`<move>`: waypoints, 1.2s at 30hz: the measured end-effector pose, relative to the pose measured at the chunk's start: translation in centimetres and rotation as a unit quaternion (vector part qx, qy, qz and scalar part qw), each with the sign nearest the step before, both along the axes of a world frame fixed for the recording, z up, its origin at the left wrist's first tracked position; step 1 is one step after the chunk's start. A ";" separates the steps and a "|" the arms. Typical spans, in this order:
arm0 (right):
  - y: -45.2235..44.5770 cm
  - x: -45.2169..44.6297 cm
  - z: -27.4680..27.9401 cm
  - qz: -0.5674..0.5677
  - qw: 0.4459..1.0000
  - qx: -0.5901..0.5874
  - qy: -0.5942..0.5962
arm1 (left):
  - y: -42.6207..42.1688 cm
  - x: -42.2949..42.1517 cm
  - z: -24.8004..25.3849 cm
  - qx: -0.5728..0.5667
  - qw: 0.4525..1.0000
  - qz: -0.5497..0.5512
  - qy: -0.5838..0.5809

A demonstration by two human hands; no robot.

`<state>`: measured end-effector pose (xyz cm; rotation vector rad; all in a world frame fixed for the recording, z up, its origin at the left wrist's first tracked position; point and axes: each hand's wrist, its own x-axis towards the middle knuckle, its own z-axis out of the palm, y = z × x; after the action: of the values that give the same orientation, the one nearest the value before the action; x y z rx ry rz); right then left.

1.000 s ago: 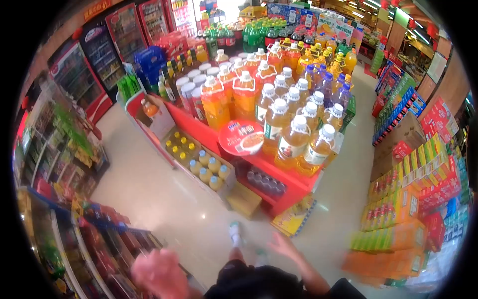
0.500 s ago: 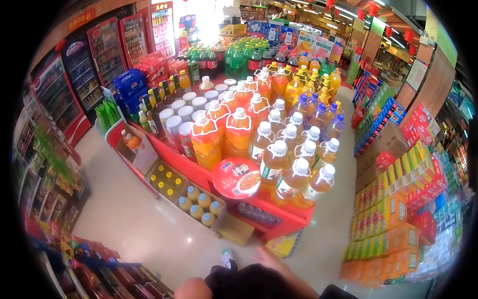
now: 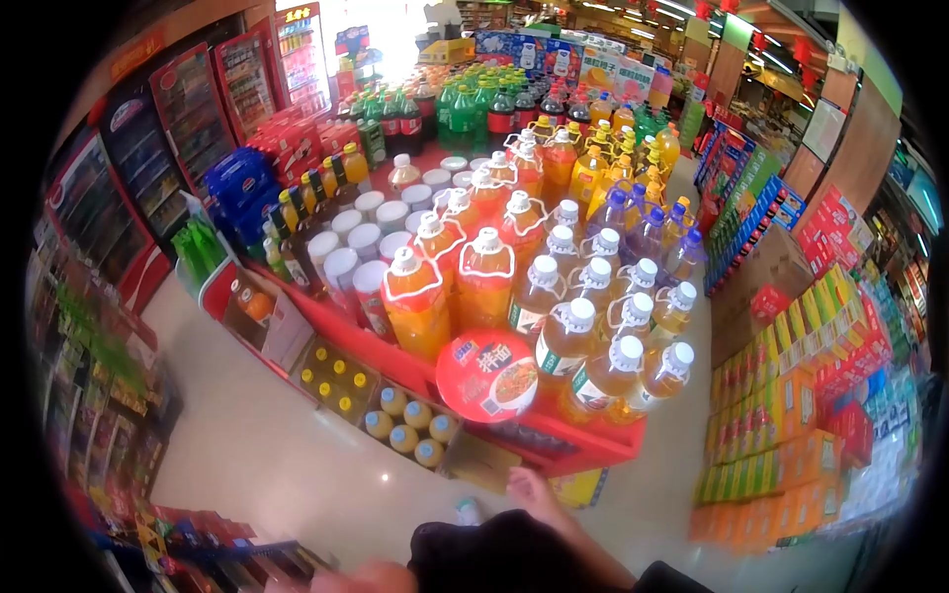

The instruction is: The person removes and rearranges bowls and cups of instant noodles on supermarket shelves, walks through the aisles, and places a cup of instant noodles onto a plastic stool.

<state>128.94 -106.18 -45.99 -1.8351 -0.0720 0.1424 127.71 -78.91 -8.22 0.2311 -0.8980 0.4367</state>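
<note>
My right hand point(image 3: 536, 492) hangs low in front of the display, its fingers loosely curled, with nothing visible in them. It is nearest to an open cardboard box point(image 3: 484, 463) on the floor, apart from it as far as I can see. At the bottom edge my left hand point(image 3: 371, 576) is smeared by motion, and its fingers cannot be made out. Ahead, a round red instant noodle bowl point(image 3: 487, 376) shows its printed top at the red display's point(image 3: 603, 447) front edge. Juice bottles point(image 3: 415, 306) and white-capped bottles point(image 3: 568, 341) stand around it.
Cartons of small bottles point(image 3: 405, 430) line the display's foot. Stacked drink cartons point(image 3: 766, 435) stand on the right, and a goods shelf point(image 3: 109, 395) on the left. Drink fridges point(image 3: 198, 119) are at the back left. Tiled floor point(image 3: 247, 445) runs between them.
My right hand has risen slightly, and its fingers look more curled. My left hand has blurred and shifted at the bottom edge. The display has shifted down and slightly right in view.
</note>
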 end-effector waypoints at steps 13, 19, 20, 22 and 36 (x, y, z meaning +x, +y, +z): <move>2.4 14.2 10.9 -0.278 0.919 0.262 0.095 | -5.4 22.5 -30.7 0.473 0.718 0.020 0.510; 3.9 11.9 11.5 -0.283 0.950 0.130 0.026 | -6.3 20.6 -29.6 0.407 0.777 -0.030 0.478; 4.2 10.9 11.3 -0.287 0.951 0.112 -0.024 | -6.0 19.4 -28.6 0.402 0.782 -0.053 0.473; 4.9 8.5 12.1 -0.300 0.942 0.071 -0.131 | -6.0 16.3 -25.8 0.403 0.762 -0.036 0.505; 1.4 -5.4 20.0 -0.238 0.943 0.139 -0.188 | -4.9 7.4 -21.3 0.461 0.820 -0.062 0.335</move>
<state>123.55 -104.78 -26.02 -1.5276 0.0833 -0.5351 135.11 -83.79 -29.49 1.1407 -0.3483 -0.2503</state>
